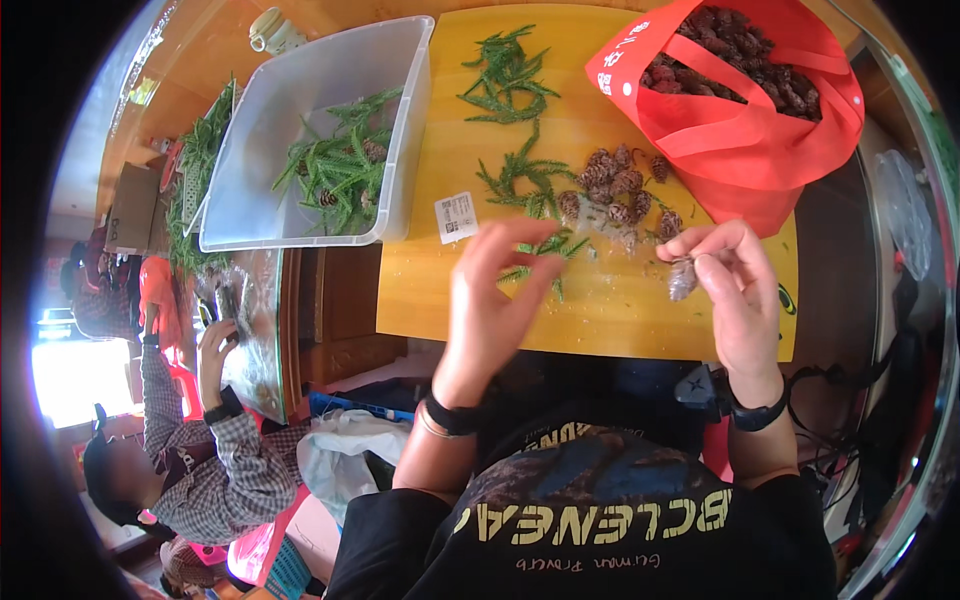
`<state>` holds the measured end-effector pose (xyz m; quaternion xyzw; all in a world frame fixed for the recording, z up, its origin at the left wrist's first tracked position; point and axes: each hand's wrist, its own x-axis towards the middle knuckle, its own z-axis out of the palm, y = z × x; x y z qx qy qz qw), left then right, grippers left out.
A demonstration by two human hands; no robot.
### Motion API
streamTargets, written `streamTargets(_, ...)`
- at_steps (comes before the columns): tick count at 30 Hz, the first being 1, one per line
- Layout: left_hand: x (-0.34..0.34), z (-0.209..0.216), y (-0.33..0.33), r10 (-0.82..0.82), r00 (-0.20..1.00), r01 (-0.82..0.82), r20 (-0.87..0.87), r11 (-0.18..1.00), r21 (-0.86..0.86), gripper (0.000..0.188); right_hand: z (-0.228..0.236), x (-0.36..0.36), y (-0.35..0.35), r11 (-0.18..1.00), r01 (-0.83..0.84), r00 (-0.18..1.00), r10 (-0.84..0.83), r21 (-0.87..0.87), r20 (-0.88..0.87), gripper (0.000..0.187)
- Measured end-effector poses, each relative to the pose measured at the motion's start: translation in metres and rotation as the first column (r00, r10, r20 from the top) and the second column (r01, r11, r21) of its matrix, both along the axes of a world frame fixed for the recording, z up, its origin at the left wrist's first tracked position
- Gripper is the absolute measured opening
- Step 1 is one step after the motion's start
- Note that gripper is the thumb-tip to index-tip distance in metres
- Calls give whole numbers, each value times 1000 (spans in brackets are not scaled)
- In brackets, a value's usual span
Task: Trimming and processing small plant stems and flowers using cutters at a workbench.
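My right hand (738, 285) pinches a pine cone (683, 280) by its end, and the cone hangs below the fingertips with a shiny, greyish look. Over the yellow board (440, 320), my left hand (490, 300) has thumb and fingers apart with nothing between them. Just past it, a green artificial pine sprig (560, 250) lies partly hidden by the fingers. A pile of brown pine cones (615, 185) sits between my hands, some with clear plastic about them. Two more bunches of green sprigs, a middle one (525, 172) and a far one (505, 80), rest on the board.
A red bag (740, 150) full of pine cones stands at the far right. At left is a clear plastic bin (395, 200) with sprigs and cones inside. A white label (457, 218) lies beside it. Another person (220, 470) works at the left table.
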<state>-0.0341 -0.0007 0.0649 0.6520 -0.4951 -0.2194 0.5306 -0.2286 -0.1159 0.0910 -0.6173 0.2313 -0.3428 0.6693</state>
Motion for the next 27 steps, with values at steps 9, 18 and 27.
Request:
streamTargets(9, 14, -22, 6, -13, 822, -150, 569, 960, 238, 61, -14, -11, -2, 995, 33, 999, -31, 99, -23, 8)
streamTargets(18, 12, -19, -3, 49, 885, 15, -462, 991, 133, 50, -20, -12, 4, 988, -77, 997, 75, 130, 15, 9)
streamTargets(27, -6, 3, -2, -103, 741, 83, -663, 995, -62, 50, -15, 2, 14, 964, -247, 966, 237, 96, 103, 11)
